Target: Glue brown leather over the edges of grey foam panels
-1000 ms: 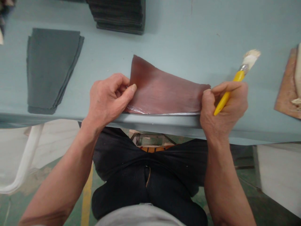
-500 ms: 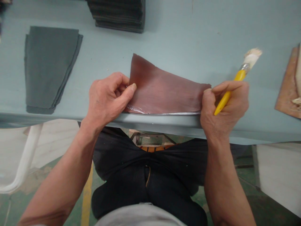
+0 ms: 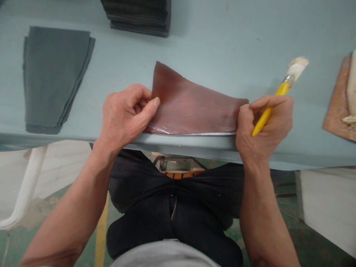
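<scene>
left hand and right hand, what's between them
In the head view, the reddish-brown piece spans from the left hand to the right hand, each holding one end; the right hand also holds a yellow-handled brush.

Left arm (image 3: 73, 191): bare, angled inward
Left grip (image 3: 119, 115): pinched, thumb (image 3: 150, 109) uppermost
Right arm (image 3: 261, 204): bare, reaching forward
Right grip (image 3: 268, 122): pinched, fingers (image 3: 271, 100) bent

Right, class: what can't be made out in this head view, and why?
All in the head view:
Brown sheet: underside hidden, facing away from the camera.
Right hand: some fingertips hidden behind the hand itself.
Dark stack: far part cut off by the upper edge.
Brown board: far part cut off by the right edge.
</scene>
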### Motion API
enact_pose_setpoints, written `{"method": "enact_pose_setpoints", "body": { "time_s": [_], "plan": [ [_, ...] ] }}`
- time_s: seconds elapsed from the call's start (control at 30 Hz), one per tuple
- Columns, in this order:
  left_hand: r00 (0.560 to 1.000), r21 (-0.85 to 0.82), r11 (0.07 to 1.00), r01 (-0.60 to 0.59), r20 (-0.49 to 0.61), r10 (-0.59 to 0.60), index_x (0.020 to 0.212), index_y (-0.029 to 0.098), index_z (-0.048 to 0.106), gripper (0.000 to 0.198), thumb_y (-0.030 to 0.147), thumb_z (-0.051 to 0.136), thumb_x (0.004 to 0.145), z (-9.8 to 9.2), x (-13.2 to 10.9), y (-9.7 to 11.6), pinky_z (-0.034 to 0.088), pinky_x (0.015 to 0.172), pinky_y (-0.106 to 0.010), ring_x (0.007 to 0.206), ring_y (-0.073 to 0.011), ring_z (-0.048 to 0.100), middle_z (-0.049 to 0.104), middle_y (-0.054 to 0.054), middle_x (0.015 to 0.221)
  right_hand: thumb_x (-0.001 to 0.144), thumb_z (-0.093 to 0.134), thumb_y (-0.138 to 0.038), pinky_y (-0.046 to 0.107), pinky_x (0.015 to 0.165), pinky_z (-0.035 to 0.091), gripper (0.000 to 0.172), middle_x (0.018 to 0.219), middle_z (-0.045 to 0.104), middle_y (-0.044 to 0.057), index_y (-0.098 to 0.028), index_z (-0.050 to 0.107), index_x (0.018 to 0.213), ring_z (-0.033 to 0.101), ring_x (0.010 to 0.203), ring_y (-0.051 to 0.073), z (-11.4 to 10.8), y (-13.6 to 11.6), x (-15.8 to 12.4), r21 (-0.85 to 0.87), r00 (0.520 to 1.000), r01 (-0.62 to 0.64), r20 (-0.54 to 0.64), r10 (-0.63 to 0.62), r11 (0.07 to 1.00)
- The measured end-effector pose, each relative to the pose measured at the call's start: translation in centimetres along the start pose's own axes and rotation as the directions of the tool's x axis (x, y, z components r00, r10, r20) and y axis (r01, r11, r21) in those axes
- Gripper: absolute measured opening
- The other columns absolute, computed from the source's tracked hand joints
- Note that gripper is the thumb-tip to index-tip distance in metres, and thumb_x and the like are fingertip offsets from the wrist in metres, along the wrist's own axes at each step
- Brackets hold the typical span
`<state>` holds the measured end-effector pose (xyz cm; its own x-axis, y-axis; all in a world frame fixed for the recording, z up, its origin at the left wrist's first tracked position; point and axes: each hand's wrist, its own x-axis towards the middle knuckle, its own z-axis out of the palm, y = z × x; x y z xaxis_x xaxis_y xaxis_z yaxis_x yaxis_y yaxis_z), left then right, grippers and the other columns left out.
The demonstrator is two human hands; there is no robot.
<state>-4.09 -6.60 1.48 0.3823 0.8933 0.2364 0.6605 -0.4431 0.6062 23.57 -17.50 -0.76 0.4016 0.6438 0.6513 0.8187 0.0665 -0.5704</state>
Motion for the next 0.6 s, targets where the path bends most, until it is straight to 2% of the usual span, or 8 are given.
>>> {"method": "enact_pose_setpoints", "body": {
  "time_s": [0.1, 0.3, 0.43, 0.6],
  "plan": [
    [0.999, 0.000, 0.999, 0.038, 0.016, -0.038, 0.082, 0.027, 0.063, 0.019, 0.032, 0.073, 0.097, -0.05, -0.05, 0.10, 0.043, 0.067, -0.033, 0.063, -0.0153, 0.057, 0.059, 0.004, 0.069, 0.087, 0.063, -0.018, 0.028, 0.068, 0.052, 0.008, 0.083, 0.061, -0.003, -0.023, 0.059, 0.092, 0.058, 0.069, 0.011, -0.05, 0.05, 0.09, -0.009, 1.000, 0.029, -0.004, -0.029, 1.000],
    [0.998, 0.015, 0.998, 0.055, 0.016, -0.056, 0.084, 0.026, 0.065, 0.020, 0.038, 0.069, 0.099, -0.09, -0.06, 0.30, 0.042, 0.065, -0.031, 0.063, -0.0138, 0.056, 0.060, 0.004, 0.069, 0.089, 0.062, -0.020, 0.026, 0.070, 0.053, 0.005, 0.084, 0.061, -0.003, -0.022, 0.060, 0.093, 0.058, 0.070, 0.010, -0.01, 0.31, 0.09, -0.033, 0.999, 0.041, 0.009, -0.041, 0.999],
    [0.999, 0.000, 0.999, 0.042, 0.002, -0.042, 0.079, 0.023, 0.062, 0.019, 0.033, 0.069, 0.093, -0.13, 0.15, 0.56, 0.039, 0.063, -0.030, 0.059, -0.0118, 0.052, 0.061, 0.004, 0.066, 0.084, 0.062, -0.020, 0.029, 0.069, 0.052, 0.006, 0.080, 0.061, -0.002, -0.023, 0.061, 0.089, 0.057, 0.069, 0.013, 0.16, 0.23, 0.18, -0.006, 0.999, 0.040, -0.034, -0.040, 0.999],
    [1.000, -0.026, 0.999, 0.022, 0.007, -0.022, 0.076, 0.024, 0.058, 0.020, 0.030, 0.066, 0.093, -0.25, 0.27, 0.91, 0.039, 0.063, -0.032, 0.060, -0.0117, 0.052, 0.063, 0.004, 0.068, 0.086, 0.062, -0.020, 0.032, 0.073, 0.054, 0.005, 0.081, 0.058, -0.002, -0.023, 0.060, 0.090, 0.057, 0.071, 0.014, 0.12, 0.05, 0.14, -0.017, 1.000, 0.022, -0.013, -0.022, 1.000]
  ]
}}
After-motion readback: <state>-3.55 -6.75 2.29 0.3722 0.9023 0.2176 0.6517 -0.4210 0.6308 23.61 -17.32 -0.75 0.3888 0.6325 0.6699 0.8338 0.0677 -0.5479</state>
